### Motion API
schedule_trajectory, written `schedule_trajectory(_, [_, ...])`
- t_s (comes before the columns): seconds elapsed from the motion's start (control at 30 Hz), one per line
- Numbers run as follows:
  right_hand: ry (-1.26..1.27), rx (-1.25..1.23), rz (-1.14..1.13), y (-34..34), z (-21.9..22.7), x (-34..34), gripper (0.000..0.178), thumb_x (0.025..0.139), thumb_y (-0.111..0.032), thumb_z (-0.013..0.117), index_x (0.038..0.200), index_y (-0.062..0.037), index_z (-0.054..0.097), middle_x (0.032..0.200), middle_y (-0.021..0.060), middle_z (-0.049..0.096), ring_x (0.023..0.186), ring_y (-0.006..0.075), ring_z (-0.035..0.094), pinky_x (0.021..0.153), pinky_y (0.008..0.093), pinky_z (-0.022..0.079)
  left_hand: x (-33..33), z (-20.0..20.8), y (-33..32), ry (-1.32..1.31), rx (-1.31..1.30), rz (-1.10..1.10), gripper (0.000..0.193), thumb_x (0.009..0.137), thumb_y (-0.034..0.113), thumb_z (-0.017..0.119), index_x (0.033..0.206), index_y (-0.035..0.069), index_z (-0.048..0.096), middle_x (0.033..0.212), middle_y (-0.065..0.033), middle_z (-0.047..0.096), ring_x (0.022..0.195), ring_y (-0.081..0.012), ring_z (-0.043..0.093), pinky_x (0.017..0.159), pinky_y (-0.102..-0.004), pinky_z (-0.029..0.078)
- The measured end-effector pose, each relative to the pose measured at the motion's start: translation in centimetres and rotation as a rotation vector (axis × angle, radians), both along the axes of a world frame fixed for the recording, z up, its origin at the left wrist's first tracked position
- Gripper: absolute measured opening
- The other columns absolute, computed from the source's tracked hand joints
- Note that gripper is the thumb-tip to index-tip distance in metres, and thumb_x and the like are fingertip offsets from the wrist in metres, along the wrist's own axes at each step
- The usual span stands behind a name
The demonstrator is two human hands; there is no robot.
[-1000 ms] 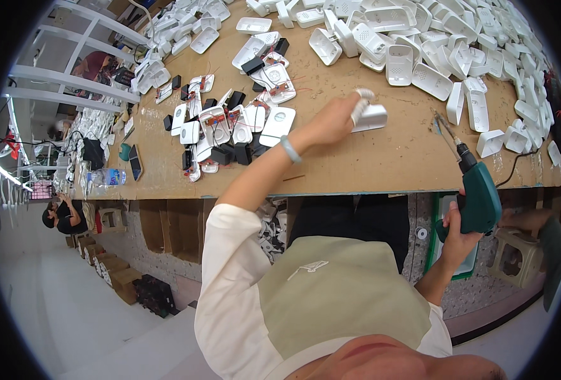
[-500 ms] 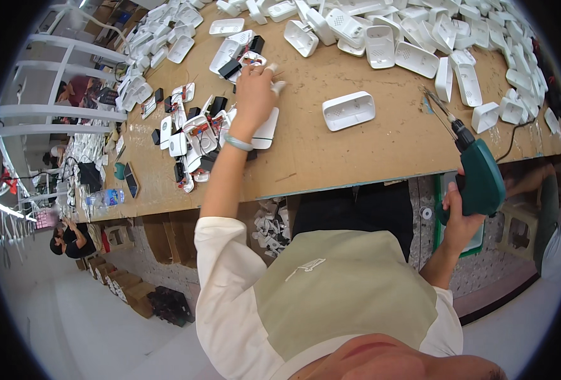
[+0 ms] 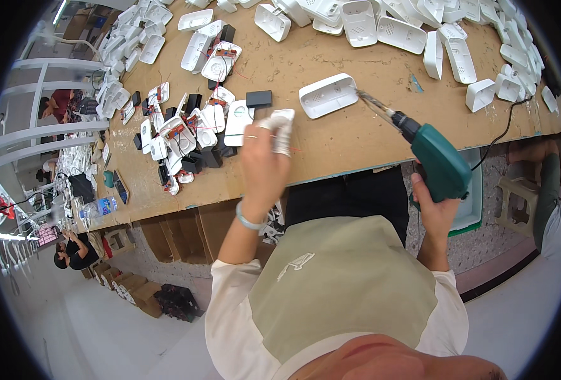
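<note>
My right hand [image 3: 433,206] is wrapped round the grip of a green electric screwdriver [image 3: 442,161]. Its long bit points up and left, the tip at the right end of a white plastic housing [image 3: 328,95] lying open side up; whether they touch I cannot tell. My left hand [image 3: 264,164] is above the bench's front edge, fingers bent together. White material covers its fingertips, and thin red wire shows beside them; what they hold is blurred. Just beyond it lie a black box-shaped part [image 3: 259,99] and a white cover [image 3: 237,123].
Left of my left hand lies a heap of wired white and black parts [image 3: 182,136]. White housings [image 3: 397,31] pile up along the far side of the bench [image 3: 280,69]. A black cord [image 3: 505,130] trails at the right. A phone [image 3: 121,187] and a bottle [image 3: 100,207] lie at the left.
My left hand has drawn back from the wired parts toward me and to the right. The screwdriver has swung left, bringing its bit to the white housing. The view has shifted slightly.
</note>
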State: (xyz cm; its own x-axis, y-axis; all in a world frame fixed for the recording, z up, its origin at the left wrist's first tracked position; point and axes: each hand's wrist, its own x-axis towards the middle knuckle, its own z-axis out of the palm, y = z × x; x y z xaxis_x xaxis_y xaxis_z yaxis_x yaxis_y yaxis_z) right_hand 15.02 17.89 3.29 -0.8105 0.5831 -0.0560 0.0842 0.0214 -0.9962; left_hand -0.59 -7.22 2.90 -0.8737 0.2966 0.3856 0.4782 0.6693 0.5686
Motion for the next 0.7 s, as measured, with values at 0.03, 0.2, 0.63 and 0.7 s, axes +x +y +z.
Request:
schedule_trajectory(0.03, [-0.047, -0.012, -0.008, -0.1, -0.2, 0.0, 0.013, 0.086, -0.003, 0.075, 0.098, -0.0006, 0.071, 0.078, -0.0005, 0.066, 0.064, 0.0056, 0.058, 0.057, 0.022, 0.045, 1.0, -0.1, 0.7, -0.03, -0.024, -0.051, 0.017, 0.086, 0.0, 0.067, 0.104, 0.0, 0.066, 0.092, -0.0167, 0.064, 0.083, -0.0351, 0.059, 0.07, -0.0417, 0.048])
schedule_trajectory(0.2, [-0.085, 0.132, 0.042, 0.4, -2.1, 0.1, 0.014, 0.084, -0.008, 0.078, 0.093, -0.0003, 0.072, 0.083, 0.0015, 0.072, 0.069, 0.0077, 0.063, 0.065, 0.0252, 0.05, 1.6, 0.3, 4.6, 0.028, -0.027, -0.063, 0.018, 0.083, 0.0, 0.071, 0.101, 0.003, 0.07, 0.081, -0.0117, 0.064, 0.073, -0.0275, 0.06, 0.064, -0.0377, 0.048])
schedule_trajectory(0.63, [0.069, 0.34, 0.117, 1.3, -2.6, -2.6, 0.013, 0.083, -0.006, 0.075, 0.093, 0.0002, 0.069, 0.074, 0.0063, 0.07, 0.062, 0.0108, 0.061, 0.063, 0.0264, 0.049, -2.5, -1.0, 9.1, 0.242, -0.279, -0.023, 0.012, 0.077, 0.005, 0.073, 0.087, 0.0, 0.069, 0.118, -0.0162, 0.057, 0.116, -0.038, 0.046, 0.102, -0.0522, 0.034])
schedule_trajectory(0.7, [0.07, 0.359, 0.133, 1.2, -2.4, -2.8, 0.014, 0.082, -0.005, 0.075, 0.094, 0.0002, 0.069, 0.074, 0.0072, 0.069, 0.062, 0.0115, 0.06, 0.063, 0.0268, 0.049, -3.1, -1.2, 9.1, 0.189, -0.224, -0.042, 0.013, 0.075, 0.004, 0.072, 0.086, -0.001, 0.069, 0.119, -0.0155, 0.056, 0.116, -0.0376, 0.046, 0.103, -0.0526, 0.033])
